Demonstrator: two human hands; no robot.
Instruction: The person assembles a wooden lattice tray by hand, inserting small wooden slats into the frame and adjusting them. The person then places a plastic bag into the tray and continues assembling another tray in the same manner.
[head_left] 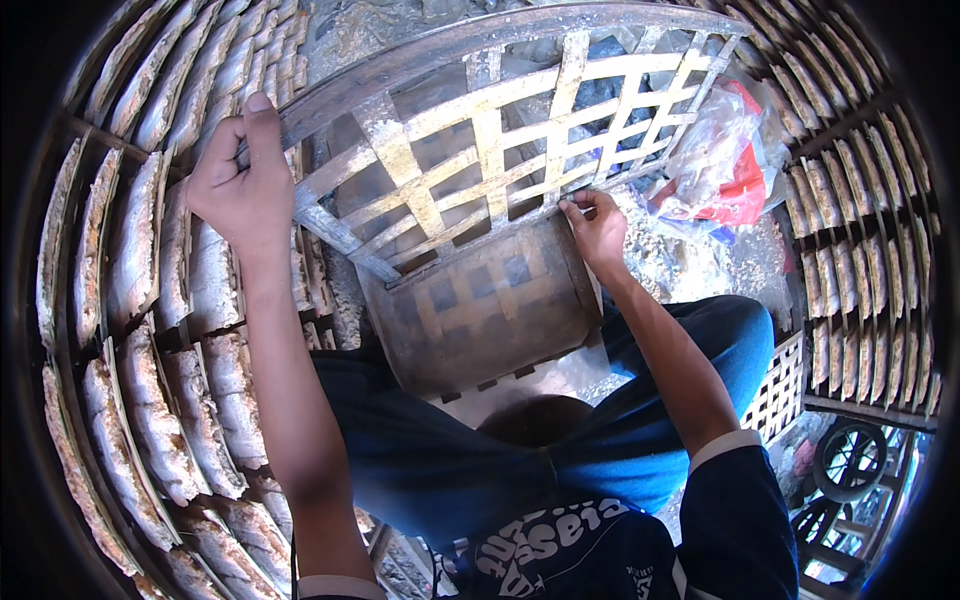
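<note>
A panel of woven flat strips, with a dark curved rail along its far edge, is held tilted up in front of me. My left hand is closed round the left end of that rail, thumb on top. At the panel's near edge, my right hand has its thumb and fingers pinched on a strip. Below the panel, between my legs, sits a worn grey-brown board or box with paler squares on its surface. A dark round object shows partly behind it, close to me; its kind is unclear.
Racks of rough whitish slabs rise on my left, and similar racks stand on the right. Crumpled clear and red plastic bags lie beyond my right hand. Another woven panel leans by my right knee, near a wheel.
</note>
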